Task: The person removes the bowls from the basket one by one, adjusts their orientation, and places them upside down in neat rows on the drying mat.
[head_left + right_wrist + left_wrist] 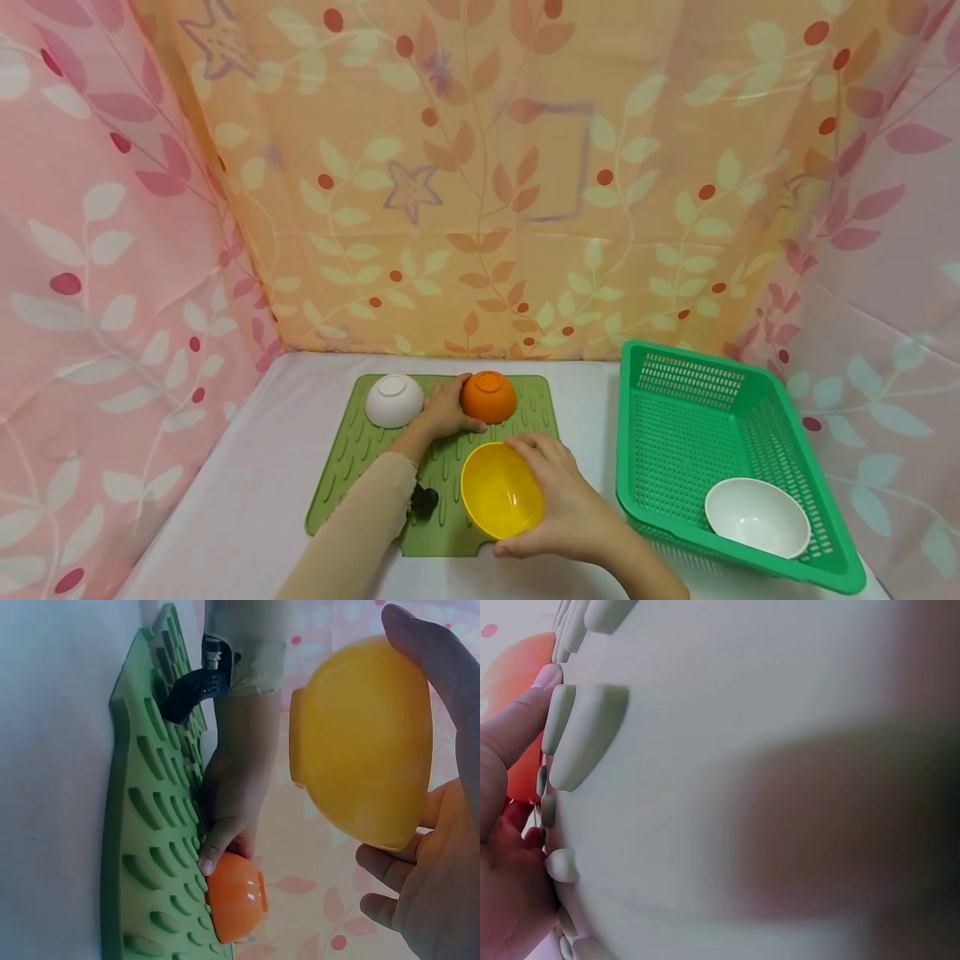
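Note:
My left hand (447,410) holds an orange bowl (491,402), which sits upside down on a green drying mat (345,467). Its thumb lies along the near side of that bowl; some fingers are hidden behind it. Beside it to the left, a white bowl (393,403) also rests upside down on the mat. My right hand (568,500) grips a yellow bowl (367,742) by the rim, thumb on one side and fingers on the other. The yellow bowl is held above the mat's near right part, base down, its inside showing in the head view.
To the right stands a green perforated basket (675,433) with another white bowl (757,518) inside, open side up. A black wrist camera (424,502) is strapped to the left forearm. Patterned curtains (480,167) enclose the white table (247,483) at the back and sides.

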### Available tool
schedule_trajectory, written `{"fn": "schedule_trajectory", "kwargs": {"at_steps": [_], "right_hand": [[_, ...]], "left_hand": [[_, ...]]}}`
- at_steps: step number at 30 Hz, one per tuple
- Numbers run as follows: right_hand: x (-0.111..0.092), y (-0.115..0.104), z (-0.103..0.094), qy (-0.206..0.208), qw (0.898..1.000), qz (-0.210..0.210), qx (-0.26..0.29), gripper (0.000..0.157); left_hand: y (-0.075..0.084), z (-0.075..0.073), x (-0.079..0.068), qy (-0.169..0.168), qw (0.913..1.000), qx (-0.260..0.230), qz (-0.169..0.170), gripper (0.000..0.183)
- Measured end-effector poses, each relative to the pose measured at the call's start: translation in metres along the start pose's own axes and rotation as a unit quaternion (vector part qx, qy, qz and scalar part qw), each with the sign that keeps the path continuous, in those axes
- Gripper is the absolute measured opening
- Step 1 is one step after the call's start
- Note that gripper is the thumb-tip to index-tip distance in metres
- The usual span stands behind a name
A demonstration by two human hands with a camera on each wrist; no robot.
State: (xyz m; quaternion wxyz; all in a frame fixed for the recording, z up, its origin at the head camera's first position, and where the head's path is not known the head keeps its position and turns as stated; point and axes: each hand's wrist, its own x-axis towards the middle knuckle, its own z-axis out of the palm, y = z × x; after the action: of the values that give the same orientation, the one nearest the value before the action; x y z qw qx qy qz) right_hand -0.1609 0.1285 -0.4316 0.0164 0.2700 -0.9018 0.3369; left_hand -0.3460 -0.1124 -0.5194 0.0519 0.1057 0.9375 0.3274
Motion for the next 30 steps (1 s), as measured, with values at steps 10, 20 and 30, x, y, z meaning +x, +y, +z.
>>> {"fn": "schedule_trajectory", "kwargs": {"at_steps": [10, 20, 30], "right_hand": [[-0.0009, 0.0038, 0.0036, 0.003, 1.0, -0.013, -0.018, 0.122], [-0.0007, 0.007, 0.0006, 0.003, 1.0, -0.003, -0.018, 0.122], [0.0014, 0.0058, -0.0044, -0.012, 1.0, 0.0, -0.007, 0.12]], "left_hand": [[0.0016, 0.0016, 0.0013, 0.003, 1.0, 0.001, 0.003, 0.11], [0.0019, 0.0011, 0.002, -0.001, 1.0, -0.004, 0.002, 0.112], [0.0028, -0.0026, 0.001, 0.005, 0.997, -0.077, -0.01, 0.116]]}}
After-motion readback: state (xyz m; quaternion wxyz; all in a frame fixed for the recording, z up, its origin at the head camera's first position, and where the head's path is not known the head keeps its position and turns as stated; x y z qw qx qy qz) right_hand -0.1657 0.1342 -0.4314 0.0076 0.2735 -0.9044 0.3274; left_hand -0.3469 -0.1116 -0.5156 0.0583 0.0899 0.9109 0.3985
